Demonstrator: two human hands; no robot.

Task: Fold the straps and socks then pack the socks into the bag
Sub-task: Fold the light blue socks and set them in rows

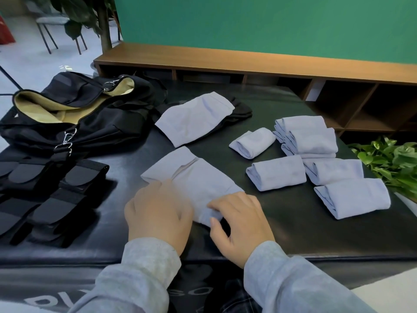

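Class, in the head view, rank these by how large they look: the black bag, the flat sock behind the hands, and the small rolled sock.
1. black bag
2. flat sock
3. small rolled sock
All lie at similar distance, so the order seems safe.

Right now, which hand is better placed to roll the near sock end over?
Likely the right hand: its fingers pinch the near end of the sock, while the left hand presses flat on it.

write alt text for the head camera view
Both hands, left hand and right hand, fold a light blue sock on a black table. Folded socks lie to the right, an open black bag to the left.
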